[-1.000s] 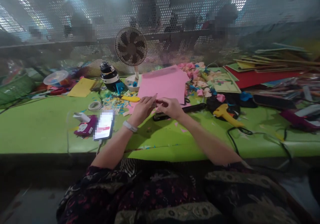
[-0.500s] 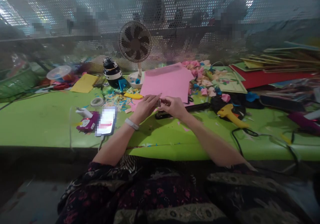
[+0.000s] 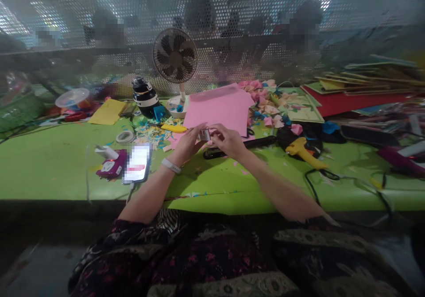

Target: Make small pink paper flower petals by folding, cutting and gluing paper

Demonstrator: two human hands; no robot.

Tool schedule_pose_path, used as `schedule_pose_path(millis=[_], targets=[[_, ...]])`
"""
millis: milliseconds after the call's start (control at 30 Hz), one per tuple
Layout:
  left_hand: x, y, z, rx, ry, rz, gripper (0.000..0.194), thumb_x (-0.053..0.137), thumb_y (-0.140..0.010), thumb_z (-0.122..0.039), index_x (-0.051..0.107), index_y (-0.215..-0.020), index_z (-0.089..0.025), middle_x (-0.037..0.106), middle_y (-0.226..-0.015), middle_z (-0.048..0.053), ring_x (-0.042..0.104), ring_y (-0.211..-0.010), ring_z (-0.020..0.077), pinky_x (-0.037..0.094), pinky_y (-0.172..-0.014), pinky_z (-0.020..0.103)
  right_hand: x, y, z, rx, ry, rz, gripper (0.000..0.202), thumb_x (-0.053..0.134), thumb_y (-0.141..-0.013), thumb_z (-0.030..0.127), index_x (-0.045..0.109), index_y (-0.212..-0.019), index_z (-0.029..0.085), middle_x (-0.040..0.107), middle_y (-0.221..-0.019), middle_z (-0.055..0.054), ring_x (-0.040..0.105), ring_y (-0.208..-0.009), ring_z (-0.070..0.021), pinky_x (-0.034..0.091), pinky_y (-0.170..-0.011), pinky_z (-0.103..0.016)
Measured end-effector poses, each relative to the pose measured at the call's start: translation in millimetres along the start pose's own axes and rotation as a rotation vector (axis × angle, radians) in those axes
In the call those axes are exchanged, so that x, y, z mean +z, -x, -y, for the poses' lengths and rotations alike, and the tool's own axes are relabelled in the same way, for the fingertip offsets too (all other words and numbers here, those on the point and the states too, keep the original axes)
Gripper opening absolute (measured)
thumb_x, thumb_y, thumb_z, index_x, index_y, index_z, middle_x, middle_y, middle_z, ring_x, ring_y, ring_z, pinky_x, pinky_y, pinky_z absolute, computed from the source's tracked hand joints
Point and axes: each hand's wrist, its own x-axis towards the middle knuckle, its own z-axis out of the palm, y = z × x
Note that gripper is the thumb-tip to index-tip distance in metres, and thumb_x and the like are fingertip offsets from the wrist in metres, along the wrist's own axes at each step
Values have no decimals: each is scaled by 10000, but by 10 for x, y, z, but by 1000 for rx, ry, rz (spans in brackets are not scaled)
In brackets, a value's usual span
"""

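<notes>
Grey-white small object pinched in left hand, at 3 o'clock of palm; right hand curled beside object, grip indeterminable. Pink sheet located at 1 o'clock.

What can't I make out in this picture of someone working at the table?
All in the head view:
- Small thing between the left hand and right hand: too small, partly covered by fingers.
- Phone screen: blurred into blocks.
- Long black object: its middle is behind the right hand.
- Green basket: cut off by the left edge, blurred.
- Shapes beyond the mesh: dim and blurred.
</notes>
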Motion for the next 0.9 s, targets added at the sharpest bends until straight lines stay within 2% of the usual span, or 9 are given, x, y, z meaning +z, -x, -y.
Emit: schedule_pose_path(millis=[133, 200, 267, 367, 433, 533, 667, 767, 900], targets=[[-4, -12, -18, -21, -23, 21, 464, 634, -908, -182, 502, -1353, -190, 666, -1234, 158, 649, -1122, 266, 534, -960, 444, -47, 18, 36, -38, 56, -31, 281, 527, -877, 269, 599, -1142, 209, 735, -1115, -79, 734, -841, -191, 559, -764, -300], [-30, -25, -69, -30, -60, 17, 433, 620, -909, -165, 531, -1332, -187, 664, -1247, 156, 641, -1141, 272, 534, -960, 445, -40, 26, 53, -32, 60, -29, 385, 597, -861, 372, 555, -1202, 200, 703, -1193, -104, 739, -838, -207, 560, -712, -304], [-59, -38, -123, -24, -77, 13, 424, 608, -915, -158, 546, -1332, -199, 659, -1268, 141, 631, -1166, 267, 530, -974, 435, -11, 31, 61, -22, 107, -14, 446, 643, -836, 405, 545, -1221, 203, 683, -1227, -111, 738, -856, -225, 554, -687, -307], [-79, -42, -156, -34, -58, 24, 426, 621, -920, -182, 549, -1338, -215, 668, -1249, 124, 640, -1149, 253, 532, -972, 422, 28, 27, 47, -26, 165, -11, 349, 612, -854, 329, 582, -1176, 197, 689, -1184, -111, 724, -832, -217, 552, -713, -315], [-68, -35, -129, -53, -29, 23, 437, 648, -911, -203, 549, -1336, -213, 674, -1232, 129, 648, -1133, 254, 536, -962, 430, 24, 17, 26, -58, 112, -6, 300, 578, -870, 284, 597, -1155, 196, 690, -1161, -105, 709, -817, -194, 558, -756, -314], [-37, -21, -52, -49, 31, -3, 462, 671, -901, -218, 537, -1343, -205, 670, -1244, 149, 651, -1146, 262, 532, -972, 452, -16, 2, -1, -117, 3, 9, 284, 546, -888, 269, 600, -1161, 210, 687, -1181, -92, 693, -874, -181, 560, -811, -304], [-9, -21, 1, 3, 120, -41, 511, 679, -905, -235, 501, -1383, -219, 659, -1286, 146, 648, -1175, 251, 524, -1000, 453, -51, -1, -21, -109, -30, -18, 259, 496, -925, 275, 592, -1157, 209, 697, -1155, -83, 692, -867, -177, 559, -810, -308], [8, -23, -13, 20, 176, -81, 528, 681, -903, -224, 493, -1396, -235, 653, -1312, 137, 640, -1198, 236, 520, -1015, 432, -48, 2, -23, -152, -17, -33, 244, 461, -899, 182, 601, -1097, 214, 697, -1167, -86, 684, -1003, -203, 550, -881, -337], [29, -13, -20, -20, 202, -80, 507, 682, -902, -240, 511, -1380, -229, 660, -1300, 133, 647, -1185, 229, 525, -1014, 422, -45, -1, -1, -220, 46, 26, 275, 437, -858, 100, 620, -1008, 240, 669, -1262, -71, 609, -1212, -206, 501, -1012, -364]])
